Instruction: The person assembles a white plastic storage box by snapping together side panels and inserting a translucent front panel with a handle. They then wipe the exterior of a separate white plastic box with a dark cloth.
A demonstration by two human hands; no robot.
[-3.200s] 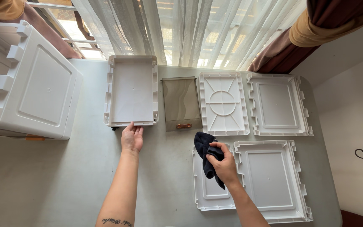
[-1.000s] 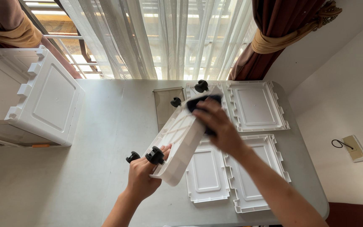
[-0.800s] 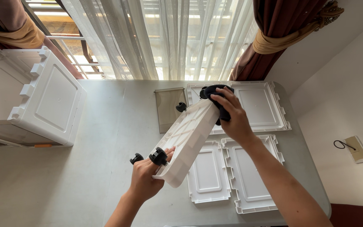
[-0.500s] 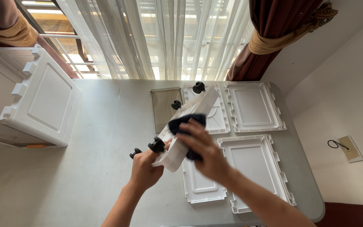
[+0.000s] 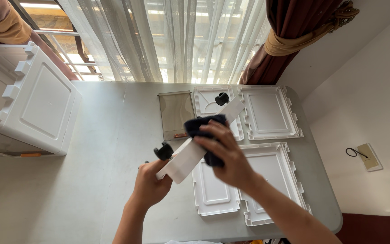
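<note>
My left hand (image 5: 151,183) grips the near end of a white plastic base panel (image 5: 181,162) with black caster wheels (image 5: 164,151), held tilted on edge above the grey table (image 5: 91,180). A second wheel (image 5: 222,98) shows at its far end. My right hand (image 5: 224,151) presses a dark blue cloth (image 5: 202,125) against the middle of the panel's upper edge.
Several white plastic panels lie flat on the table: two at the back (image 5: 267,110), two in front (image 5: 274,180). A smoky translucent drawer front (image 5: 175,114) lies beside them. A white drawer cabinet (image 5: 28,104) stands at the left. Curtains (image 5: 168,40) hang behind.
I lifted the wheeled panel off the table and tilted it on edge. My right hand has been sliding the cloth along it, from the far end back toward the middle.
</note>
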